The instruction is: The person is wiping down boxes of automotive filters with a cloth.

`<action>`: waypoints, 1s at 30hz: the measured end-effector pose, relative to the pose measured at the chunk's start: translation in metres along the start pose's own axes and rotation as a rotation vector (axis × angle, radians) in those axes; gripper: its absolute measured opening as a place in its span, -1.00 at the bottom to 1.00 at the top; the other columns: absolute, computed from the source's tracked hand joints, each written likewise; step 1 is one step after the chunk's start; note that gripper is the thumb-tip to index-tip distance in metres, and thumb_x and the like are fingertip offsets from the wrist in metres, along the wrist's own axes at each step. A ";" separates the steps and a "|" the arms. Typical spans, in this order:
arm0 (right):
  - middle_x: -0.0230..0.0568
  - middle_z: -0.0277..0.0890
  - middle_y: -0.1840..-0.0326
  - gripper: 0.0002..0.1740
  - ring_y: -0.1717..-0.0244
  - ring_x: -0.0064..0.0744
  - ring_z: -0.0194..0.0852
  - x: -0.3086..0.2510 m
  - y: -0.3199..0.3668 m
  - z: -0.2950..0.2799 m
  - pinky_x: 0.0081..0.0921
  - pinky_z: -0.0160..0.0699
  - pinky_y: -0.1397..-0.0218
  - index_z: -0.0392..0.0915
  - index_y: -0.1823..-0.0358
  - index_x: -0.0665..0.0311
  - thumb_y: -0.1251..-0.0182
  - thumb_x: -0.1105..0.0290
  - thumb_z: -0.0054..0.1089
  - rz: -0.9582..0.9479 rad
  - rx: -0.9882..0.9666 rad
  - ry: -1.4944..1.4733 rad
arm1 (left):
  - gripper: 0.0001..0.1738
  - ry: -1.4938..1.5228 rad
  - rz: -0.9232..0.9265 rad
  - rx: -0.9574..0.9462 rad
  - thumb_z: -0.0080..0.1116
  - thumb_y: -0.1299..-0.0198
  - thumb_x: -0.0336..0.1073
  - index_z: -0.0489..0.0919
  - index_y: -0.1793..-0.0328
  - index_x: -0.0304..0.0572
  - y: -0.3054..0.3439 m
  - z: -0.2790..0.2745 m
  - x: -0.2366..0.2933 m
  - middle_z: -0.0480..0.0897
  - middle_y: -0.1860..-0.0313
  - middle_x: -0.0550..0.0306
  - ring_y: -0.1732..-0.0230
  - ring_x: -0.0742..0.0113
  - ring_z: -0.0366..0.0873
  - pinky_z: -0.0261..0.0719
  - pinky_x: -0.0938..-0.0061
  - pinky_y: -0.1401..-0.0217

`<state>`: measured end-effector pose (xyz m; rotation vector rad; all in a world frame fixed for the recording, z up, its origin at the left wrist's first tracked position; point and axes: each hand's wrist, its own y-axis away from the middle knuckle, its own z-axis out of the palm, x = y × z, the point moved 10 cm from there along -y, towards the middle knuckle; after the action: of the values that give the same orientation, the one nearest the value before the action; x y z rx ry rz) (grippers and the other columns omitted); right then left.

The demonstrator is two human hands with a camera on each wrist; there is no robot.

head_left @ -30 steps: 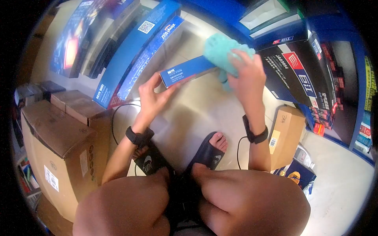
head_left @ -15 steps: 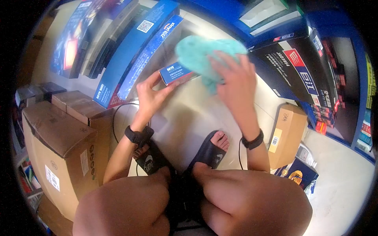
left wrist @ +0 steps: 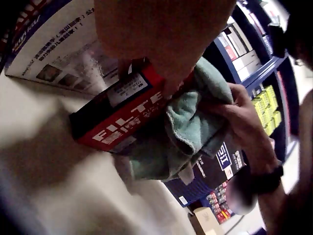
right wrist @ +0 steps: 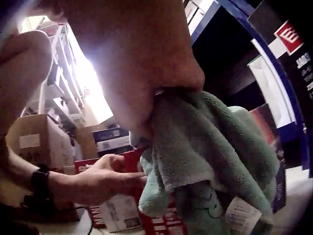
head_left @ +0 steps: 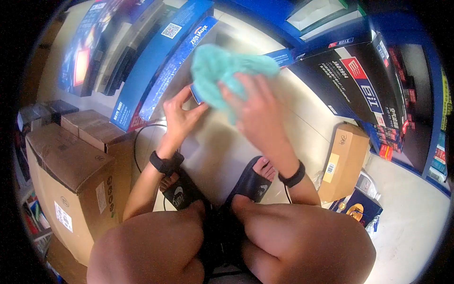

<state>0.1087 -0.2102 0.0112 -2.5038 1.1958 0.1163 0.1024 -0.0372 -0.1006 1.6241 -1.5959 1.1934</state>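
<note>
My left hand [head_left: 179,113] pinches the near end of a long, narrow filter box [left wrist: 122,122], fingers on one side and thumb on the other. In the left wrist view its red side with white FILTER lettering shows, and its other faces are blue or dark. A teal cloth [head_left: 213,71] lies bunched over the box, hiding most of it in the head view. My right hand [head_left: 257,109] grips this cloth from above and presses it along the box, close to the left fingers. Part of the cloth hangs down, with a white label [right wrist: 242,215] at its edge.
Tall blue boxes [head_left: 163,61] stand on the left, with brown cartons [head_left: 71,165] nearer. At right, a large black box [head_left: 340,80] leans by blue shelving. A small carton [head_left: 345,163] and a bottle [head_left: 368,185] sit on the floor. Sandalled feet [head_left: 250,182] are below.
My right hand has swept the cloth leftward along the box, from its far end to near my left hand. The left hand keeps its grip, nearly still.
</note>
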 end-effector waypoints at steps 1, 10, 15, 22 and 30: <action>-0.16 0.52 -0.29 -0.40 -0.25 0.00 0.52 -0.010 -0.002 0.003 -0.11 0.69 -0.29 0.76 -0.33 0.06 -0.20 0.52 0.35 0.000 0.000 -0.001 | -0.59 -0.004 0.020 -0.009 0.67 -0.17 -0.35 0.82 -0.10 -0.39 0.001 -0.001 0.001 0.89 0.16 0.10 0.11 0.53 0.75 0.75 0.41 -0.02; -0.15 0.57 -0.28 -0.37 -0.25 0.02 0.52 0.039 -0.006 -0.014 -0.13 0.69 -0.26 0.80 -0.28 0.06 -0.09 0.55 0.37 0.024 0.090 0.007 | -0.52 0.000 0.013 0.017 0.73 -0.15 -0.26 0.84 -0.13 -0.36 -0.004 0.001 0.004 0.92 0.10 0.04 0.07 0.47 0.81 0.75 0.43 -0.08; -0.27 0.66 -0.26 -0.25 -0.19 -0.11 0.61 0.124 0.004 -0.043 -0.25 0.78 -0.18 0.86 -0.24 -0.05 0.08 0.67 0.39 0.271 0.199 0.286 | -0.49 -0.071 0.010 0.013 0.75 -0.15 -0.20 0.84 -0.16 -0.32 -0.004 0.000 0.010 0.92 0.03 -0.02 -0.01 0.32 0.87 0.77 0.39 -0.16; -0.28 0.67 -0.25 -0.24 -0.16 -0.09 0.63 0.129 0.007 -0.044 -0.23 0.78 -0.18 0.87 -0.23 -0.09 0.08 0.69 0.41 0.280 0.203 0.296 | -0.40 0.009 -0.009 0.007 0.71 -0.16 -0.22 0.72 -0.27 -0.28 0.002 0.004 0.002 0.85 -0.18 -0.14 -0.21 0.06 0.86 0.77 0.27 -0.28; -0.11 0.68 -0.23 -0.33 -0.19 -0.03 0.66 0.143 0.031 -0.054 -0.19 0.74 -0.19 0.86 -0.25 0.05 -0.04 0.68 0.44 0.288 0.307 0.285 | -0.44 -0.093 0.104 -0.023 0.67 -0.12 -0.33 0.71 -0.25 -0.28 0.012 0.009 0.005 0.82 -0.13 -0.19 -0.24 -0.15 0.80 0.74 0.14 -0.33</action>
<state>0.1718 -0.3522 0.0200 -2.1188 1.5506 -0.3376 0.0921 -0.0492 -0.1026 1.6209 -1.7646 1.1615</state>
